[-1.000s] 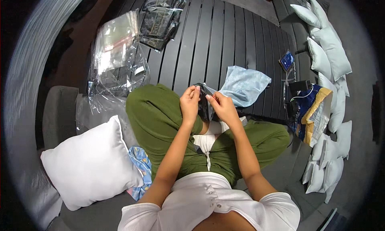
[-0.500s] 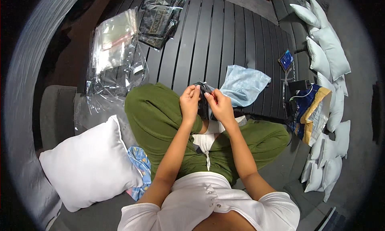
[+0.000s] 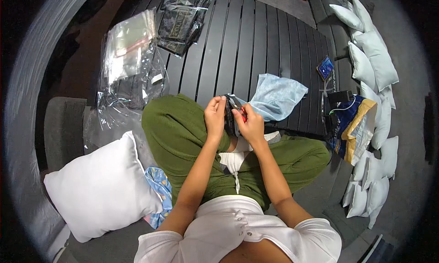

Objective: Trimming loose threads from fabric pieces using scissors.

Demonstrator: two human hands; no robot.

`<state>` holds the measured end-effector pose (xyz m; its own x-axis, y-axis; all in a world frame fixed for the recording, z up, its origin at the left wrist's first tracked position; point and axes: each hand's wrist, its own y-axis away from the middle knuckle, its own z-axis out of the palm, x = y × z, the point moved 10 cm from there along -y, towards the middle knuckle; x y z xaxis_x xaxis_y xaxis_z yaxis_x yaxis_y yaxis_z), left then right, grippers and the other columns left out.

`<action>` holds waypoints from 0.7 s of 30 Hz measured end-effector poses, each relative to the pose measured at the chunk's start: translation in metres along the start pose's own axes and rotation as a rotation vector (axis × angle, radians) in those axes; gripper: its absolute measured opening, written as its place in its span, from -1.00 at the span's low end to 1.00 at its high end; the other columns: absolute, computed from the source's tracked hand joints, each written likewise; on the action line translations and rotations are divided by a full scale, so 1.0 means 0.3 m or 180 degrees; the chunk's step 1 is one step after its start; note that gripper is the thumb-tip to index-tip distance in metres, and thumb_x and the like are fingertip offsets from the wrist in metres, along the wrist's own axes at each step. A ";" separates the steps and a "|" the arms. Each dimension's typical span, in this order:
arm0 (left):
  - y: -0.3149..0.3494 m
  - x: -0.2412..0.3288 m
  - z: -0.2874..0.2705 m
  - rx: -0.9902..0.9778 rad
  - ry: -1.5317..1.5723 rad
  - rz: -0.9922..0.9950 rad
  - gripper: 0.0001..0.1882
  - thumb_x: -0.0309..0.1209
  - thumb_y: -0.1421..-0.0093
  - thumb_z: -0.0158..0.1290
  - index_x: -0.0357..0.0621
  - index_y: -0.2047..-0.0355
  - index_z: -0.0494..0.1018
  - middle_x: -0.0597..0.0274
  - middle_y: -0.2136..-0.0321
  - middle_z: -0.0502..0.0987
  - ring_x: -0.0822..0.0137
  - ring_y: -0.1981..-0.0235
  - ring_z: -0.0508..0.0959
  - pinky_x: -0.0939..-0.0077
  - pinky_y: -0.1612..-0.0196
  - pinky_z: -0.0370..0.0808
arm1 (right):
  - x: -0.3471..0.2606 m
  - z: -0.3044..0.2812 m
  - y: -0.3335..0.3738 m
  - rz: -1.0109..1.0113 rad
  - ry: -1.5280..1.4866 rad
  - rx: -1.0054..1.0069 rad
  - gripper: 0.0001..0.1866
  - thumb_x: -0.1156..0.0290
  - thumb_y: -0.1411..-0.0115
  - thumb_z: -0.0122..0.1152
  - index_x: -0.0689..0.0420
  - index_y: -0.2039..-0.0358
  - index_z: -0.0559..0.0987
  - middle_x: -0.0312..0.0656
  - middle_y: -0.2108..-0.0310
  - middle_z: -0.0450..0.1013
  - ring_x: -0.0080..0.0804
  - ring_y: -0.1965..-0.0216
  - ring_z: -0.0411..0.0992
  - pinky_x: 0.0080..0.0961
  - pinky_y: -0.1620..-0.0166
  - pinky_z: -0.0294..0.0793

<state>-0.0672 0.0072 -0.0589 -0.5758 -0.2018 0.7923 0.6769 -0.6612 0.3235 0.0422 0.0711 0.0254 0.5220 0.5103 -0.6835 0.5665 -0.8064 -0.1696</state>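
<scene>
Over my crossed legs my two hands meet close together. My left hand [image 3: 215,115] pinches the upper end of a thin black piece [image 3: 229,119] that hangs down between the hands. In my right hand [image 3: 251,125] is a small red-handled tool [image 3: 244,115] that looks like scissors, its narrow dark end pointing up and left beside the black piece. Fingers hide most of the handle. A crumpled light-blue cloth [image 3: 280,97] lies on the slatted table just beyond my right hand, apart from it.
On the black slatted table [image 3: 256,39] lie clear plastic bags [image 3: 130,48], a stack of black packets [image 3: 180,25] and a phone [image 3: 325,68]. A blue-and-gold bag [image 3: 352,130] stands to the right. White pillows [image 3: 375,57] line the right side; another white pillow [image 3: 103,190] lies left.
My right hand has shifted slightly down, and the red-handled tool's narrow dark end now shows more clearly beside the black piece. My left hand stays nearly in place.
</scene>
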 end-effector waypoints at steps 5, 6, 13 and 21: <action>-0.001 -0.007 0.009 -0.0099 0.0089 -0.0003 -0.91 -0.38 -0.14 -0.03 -0.10 0.46 0.37 0.51 0.60 0.38 0.73 0.64 0.29 0.84 0.62 0.20 | 0.009 0.013 -0.007 0.0042 -0.0066 -0.0103 -0.70 0.20 -0.04 0.13 0.17 0.55 0.34 -0.10 0.72 0.36 -0.10 0.68 0.38 -0.34 0.64 0.29; -0.001 -0.006 0.016 -0.0122 0.0196 0.0008 -0.91 -0.39 -0.14 -0.03 -0.10 0.47 0.37 0.50 0.59 0.38 0.73 0.64 0.29 0.84 0.62 0.20 | 0.012 0.013 -0.008 0.0058 -0.0106 -0.0112 -0.71 0.21 -0.04 0.13 0.17 0.55 0.34 -0.10 0.72 0.36 -0.09 0.68 0.37 -0.34 0.64 0.28; -0.007 -0.027 0.013 -0.0139 -0.0169 -0.0028 -0.90 -0.41 -0.15 -0.04 -0.12 0.48 0.37 0.52 0.62 0.36 0.74 0.65 0.26 0.84 0.62 0.17 | 0.015 0.001 -0.015 0.0223 -0.0091 -0.0001 -0.70 0.19 -0.05 0.12 0.17 0.53 0.34 -0.09 0.73 0.35 -0.08 0.67 0.37 -0.33 0.63 0.29; 0.005 -0.009 0.046 -0.0255 -0.0128 -0.0052 -0.90 -0.39 -0.14 -0.03 -0.13 0.47 0.37 0.56 0.66 0.32 0.76 0.70 0.15 0.83 0.66 0.05 | 0.051 0.013 -0.006 0.0460 -0.0376 -0.0004 -0.66 0.14 -0.02 0.16 0.17 0.46 0.36 -0.08 0.69 0.37 -0.07 0.64 0.39 -0.33 0.61 0.30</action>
<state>-0.0582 0.0168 -0.0534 -0.5664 -0.1623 0.8080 0.6277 -0.7202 0.2954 0.0467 0.0793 0.0124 0.5196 0.3504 -0.7792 0.4917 -0.8685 -0.0627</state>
